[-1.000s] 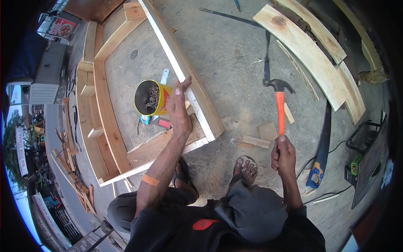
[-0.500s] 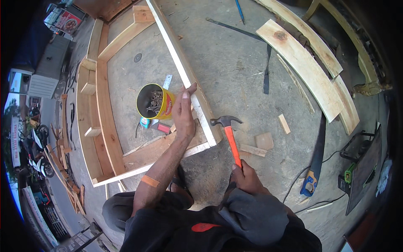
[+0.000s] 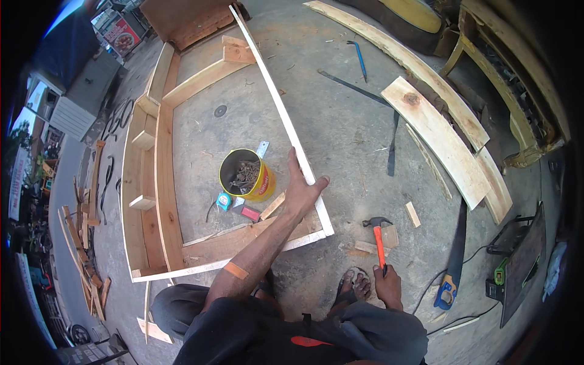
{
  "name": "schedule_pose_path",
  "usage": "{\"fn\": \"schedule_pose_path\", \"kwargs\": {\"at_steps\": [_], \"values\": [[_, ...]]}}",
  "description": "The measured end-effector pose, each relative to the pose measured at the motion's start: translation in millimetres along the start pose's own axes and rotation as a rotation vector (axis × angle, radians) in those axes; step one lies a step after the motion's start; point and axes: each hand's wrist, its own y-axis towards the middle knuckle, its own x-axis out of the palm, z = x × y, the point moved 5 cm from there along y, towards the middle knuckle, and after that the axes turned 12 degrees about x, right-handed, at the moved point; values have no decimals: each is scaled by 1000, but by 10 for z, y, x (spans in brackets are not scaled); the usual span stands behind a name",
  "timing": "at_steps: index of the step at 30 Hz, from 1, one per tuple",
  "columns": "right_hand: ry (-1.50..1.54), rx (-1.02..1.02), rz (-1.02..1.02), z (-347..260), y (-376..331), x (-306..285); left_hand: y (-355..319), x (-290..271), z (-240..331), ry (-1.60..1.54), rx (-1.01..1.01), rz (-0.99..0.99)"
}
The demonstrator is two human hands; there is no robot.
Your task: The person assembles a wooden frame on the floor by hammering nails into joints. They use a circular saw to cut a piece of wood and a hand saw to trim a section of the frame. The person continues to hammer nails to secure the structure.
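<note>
A large curved wooden frame built from boards lies on the concrete to my left and ahead. My left hand grips its long right-hand board near the near corner, thumb on the outer side and fingers on the inner side. In my right hand is a claw hammer with an orange handle, its head pointing away from me, apart from the frame. Inside the frame, beyond my left forearm, stands a yellow bucket of nails. A tape measure and a red block lie beside it.
Right of the frame lie small wood offcuts, a handsaw, curved planks, dark straps and a blue pry bar. A black cable runs near the saw. Scrap wood is piled at left.
My right hand has carried the hammer rightward, away from the frame's corner. My left hand has shifted its hold, with its thumb now across the board's outer side. The whole view has shifted too.
</note>
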Motion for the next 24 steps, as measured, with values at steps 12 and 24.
{"fn": "schedule_pose_path", "kwargs": {"at_steps": [12,24], "values": [[91,68,63,264,-69,254,768,263,-854,-622,-436,75],[519,-102,-322,-31,-280,331,676,112,-495,-602,-434,78]]}}
